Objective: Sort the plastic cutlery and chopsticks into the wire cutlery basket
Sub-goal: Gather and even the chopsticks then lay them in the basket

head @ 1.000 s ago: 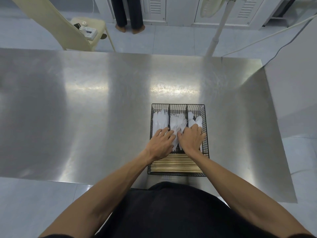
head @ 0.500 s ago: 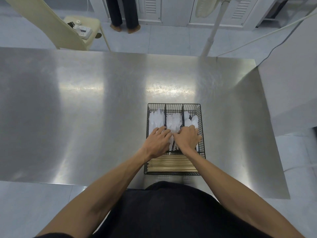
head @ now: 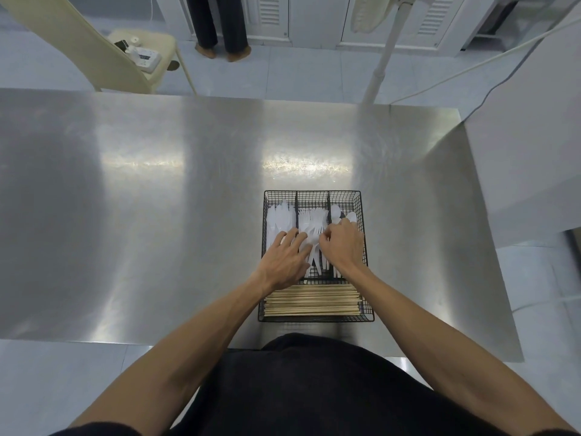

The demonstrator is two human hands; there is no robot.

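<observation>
My right hand [head: 342, 250] has changed shape since a moment ago. It lay flat over the cutlery then, and now the fingers curl in, thumb and forefinger nipping at the forks [head: 312, 218] in the middle compartment. My left hand [head: 284, 259] has loosened too, fingers fanned out straight, resting across the divider between the left and middle compartments and gripping nothing. The two hands sit close, almost knuckle to knuckle, over the handle ends.

The basket [head: 263, 215] is black wire, rectangular, standing on the steel table [head: 157, 215] near my edge, right of centre. Three narrow compartments run away from me. White knives [head: 279, 217] are on the left, white forks with tines pointing away in the middle, and white spoons [head: 338, 212] on the right, bowls up at the far end. All of it is pale, slightly see-through plastic, piled loosely. Across the near end runs a fourth, wide compartment, packed with tan wooden chopsticks [head: 311, 300] lying side to side in a tidy stack, just below my wrists.
</observation>
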